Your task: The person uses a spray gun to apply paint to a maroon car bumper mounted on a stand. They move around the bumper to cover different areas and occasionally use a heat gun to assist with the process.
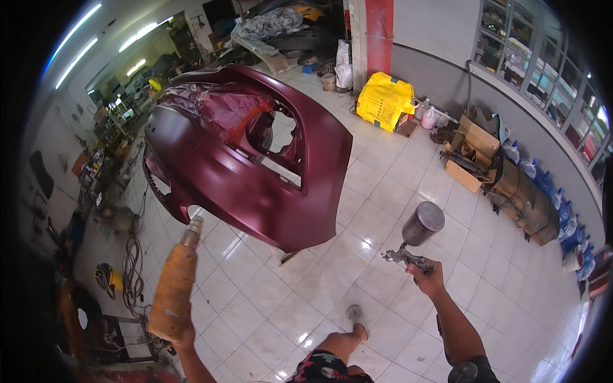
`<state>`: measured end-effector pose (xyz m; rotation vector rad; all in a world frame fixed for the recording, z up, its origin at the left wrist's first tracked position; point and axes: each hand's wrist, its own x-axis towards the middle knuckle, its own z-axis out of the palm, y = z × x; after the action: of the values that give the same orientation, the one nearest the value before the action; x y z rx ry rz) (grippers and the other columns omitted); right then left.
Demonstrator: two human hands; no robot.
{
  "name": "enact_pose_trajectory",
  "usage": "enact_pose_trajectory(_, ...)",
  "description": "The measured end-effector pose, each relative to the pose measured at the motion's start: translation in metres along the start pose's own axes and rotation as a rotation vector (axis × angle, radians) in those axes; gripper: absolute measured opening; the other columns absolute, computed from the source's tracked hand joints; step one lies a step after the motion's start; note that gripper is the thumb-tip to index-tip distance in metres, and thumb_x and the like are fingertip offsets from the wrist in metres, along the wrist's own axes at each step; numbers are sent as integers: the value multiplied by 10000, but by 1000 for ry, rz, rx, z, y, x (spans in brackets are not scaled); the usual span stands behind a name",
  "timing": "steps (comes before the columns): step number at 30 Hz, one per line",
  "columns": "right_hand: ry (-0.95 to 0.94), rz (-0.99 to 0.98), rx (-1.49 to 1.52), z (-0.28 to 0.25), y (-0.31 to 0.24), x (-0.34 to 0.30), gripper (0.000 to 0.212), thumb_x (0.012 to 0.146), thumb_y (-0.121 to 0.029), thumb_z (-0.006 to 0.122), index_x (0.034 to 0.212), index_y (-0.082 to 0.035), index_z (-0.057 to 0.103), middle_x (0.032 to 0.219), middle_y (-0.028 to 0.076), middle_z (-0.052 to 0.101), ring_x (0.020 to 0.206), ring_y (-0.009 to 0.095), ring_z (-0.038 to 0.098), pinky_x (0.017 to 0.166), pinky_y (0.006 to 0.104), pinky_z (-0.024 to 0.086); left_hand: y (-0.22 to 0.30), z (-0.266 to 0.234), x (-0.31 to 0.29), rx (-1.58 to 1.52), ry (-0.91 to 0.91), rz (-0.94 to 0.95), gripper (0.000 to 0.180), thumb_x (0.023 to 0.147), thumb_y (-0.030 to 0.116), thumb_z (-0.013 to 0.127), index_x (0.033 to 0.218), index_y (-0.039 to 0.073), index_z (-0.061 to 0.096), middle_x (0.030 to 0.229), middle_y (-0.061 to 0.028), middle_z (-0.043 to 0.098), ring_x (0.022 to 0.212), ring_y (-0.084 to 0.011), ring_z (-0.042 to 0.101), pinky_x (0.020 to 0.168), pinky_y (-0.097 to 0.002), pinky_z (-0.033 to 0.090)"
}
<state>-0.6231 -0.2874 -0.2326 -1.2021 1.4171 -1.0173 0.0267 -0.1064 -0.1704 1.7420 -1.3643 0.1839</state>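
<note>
White floor tiles (pixel 281 319) shine under me in this body shop, and my knee and one foot (pixel 355 317) show at the bottom of my view. My left hand (pixel 182 332) is wrapped tight round the grip of an orange heat gun (pixel 174 287), its metal nozzle aimed up at the lower edge of the bumper. My right hand (pixel 426 276) is closed on the handle of a spray gun (pixel 412 246), held out to the side with its dark cup tilted up and away from the part.

Ahead, raised off the floor, sits the maroon car bumper (pixel 249 166). Its outer skin looks evenly coated and matt, with no bare patches I can see, so I judge the colour is largely on and drying is what remains; masking film still covers the top.

Farther off, a yellow-wrapped bundle (pixel 384 101) and cardboard boxes (pixel 469 153) line the grey wall.
</note>
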Motion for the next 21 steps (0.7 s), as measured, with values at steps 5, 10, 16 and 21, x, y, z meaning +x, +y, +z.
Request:
enact_pose_trajectory(5,41,-19,10,-64,-2,67,227,925,-163,778,1020,37,733,811,-10,691,741,64,581,665,245,477,24,-2,20,132,-16,-119,511,1001,179,646,1441,5,451,1410,-142,563,1265,-278,562,1098,-417,430)
enact_pose_trajectory(10,-7,-42,13,-110,-3,142,233,928,-189,775,1009,25,730,834,15,702,755,61,579,668,240,473,49,12,-5,411,28,-185,504,1009,201,629,1449,23,460,1422,-123,560,1271,-276,556,1102,-426,427)
enact_pose_trajectory(16,-197,-226,115,-132,37,262,374,915,-301,775,1027,52,730,823,69,725,568,74,568,506,243,455,96,49,-31,734,107,-258,498,1018,227,609,1459,43,470,1437,-99,557,1279,-275,549,1108,-436,425)
enact_pose_trajectory(21,-519,-230,134,-124,99,395,301,809,-144,870,1031,22,754,784,81,744,654,69,604,608,257,504,150,71,-68,969,186,-353,494,1025,249,593,1467,61,478,1450,-79,554,1285,-273,543,1112,-445,423)
